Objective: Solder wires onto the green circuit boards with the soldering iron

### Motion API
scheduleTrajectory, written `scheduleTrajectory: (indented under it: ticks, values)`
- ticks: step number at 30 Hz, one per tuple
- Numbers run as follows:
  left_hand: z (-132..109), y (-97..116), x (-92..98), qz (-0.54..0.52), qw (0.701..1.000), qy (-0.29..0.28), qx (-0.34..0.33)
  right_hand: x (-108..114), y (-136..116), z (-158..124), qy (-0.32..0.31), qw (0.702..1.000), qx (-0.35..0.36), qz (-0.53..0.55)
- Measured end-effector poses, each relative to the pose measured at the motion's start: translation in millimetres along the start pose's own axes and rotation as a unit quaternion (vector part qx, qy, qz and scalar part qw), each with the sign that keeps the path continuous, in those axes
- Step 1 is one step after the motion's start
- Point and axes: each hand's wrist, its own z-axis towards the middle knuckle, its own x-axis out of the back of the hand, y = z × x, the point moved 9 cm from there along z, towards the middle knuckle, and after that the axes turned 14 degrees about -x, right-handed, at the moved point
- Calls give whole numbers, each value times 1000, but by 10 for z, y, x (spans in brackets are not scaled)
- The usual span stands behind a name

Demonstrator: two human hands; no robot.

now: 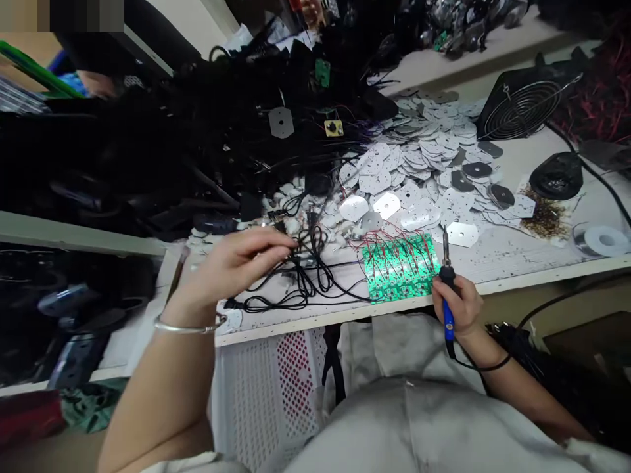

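Note:
A soldering iron [447,289] with a blue and black handle is held upright in my right hand [463,305], its metal tip pointing away from me. Just left of it lies a panel of green circuit boards [401,269] at the bench's front edge, with thin red wires across its far side. My left hand [241,259] reaches over bundled black cables [308,279], thumb and fingertips closed together at the top of one bundle. Whatever sits exactly between those fingertips is partly hidden. The cable ends run right, up to the green panel.
Behind the panel spreads a heap of silvery octagonal plates [419,164]. To the right are a black fan [522,108], a black holder [557,176] on brownish residue, and a solder spool [604,241]. Dark clutter fills the back left. A white basket [251,394] stands below the bench.

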Motion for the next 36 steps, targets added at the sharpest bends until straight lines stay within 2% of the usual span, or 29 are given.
scheduleTrajectory:
  ticks: [2, 3, 4, 6, 7, 8, 10, 12, 14, 16, 18, 20, 23, 28, 30, 32, 36]
  values:
    - [-214, -136, -253, 52, 990, -129, -26, 8, 30, 0, 3, 1000, -12, 12]
    - [-316, -246, -324, 83, 983, -162, -29, 8, 49, -4, 1, 1000, -19, 20]
    - [-395, -347, -352, 115, 979, -168, -30, 5, 69, -11, -2, 999, -25, 27]
    - [-483, -440, -359, 166, 977, -133, -32, -6, 99, -36, -8, 999, -31, 35]
    - [-491, -412, -366, 180, 978, -100, -35, -15, 111, -52, -12, 999, -32, 34]
    - [-475, -336, -399, 185, 980, -65, -42, -24, 125, -69, -14, 999, -34, 31]
    - [-381, -95, -590, 178, 982, -18, -67, -44, 163, -96, -16, 999, -47, 11]
    - [-227, 153, -926, 176, 979, -22, -96, -57, 182, -110, -15, 998, -54, -21]
    - [-67, 299, -1251, 198, 973, -36, -111, -52, 157, -104, -7, 998, -41, -47]
    - [55, 333, -1487, 220, 967, -49, -121, -36, 106, -82, 2, 998, -19, -53]
    - [125, 294, -1628, 214, 966, -64, -132, -18, 68, -55, 8, 999, -4, -46]
    - [150, 233, -1684, 184, 971, -73, -135, -9, 52, -39, 12, 999, 1, -41]
    - [145, 214, -1667, 139, 980, -68, -129, -30, 77, -56, 6, 999, -7, -49]
    - [73, 413, -1545, 3, 994, 8, -107, -82, 140, -104, -18, 999, -26, -43]
    - [26, 466, -1586, -35, 995, 10, -89, -86, 132, -81, -25, 999, -30, -36]
    - [-19, 478, -1674, -37, 997, 0, -74, -69, 117, -32, -34, 998, -41, -19]
    - [-61, 400, -1802, 24, 999, -11, -43, 7, 80, 42, -79, 993, -74, 54]
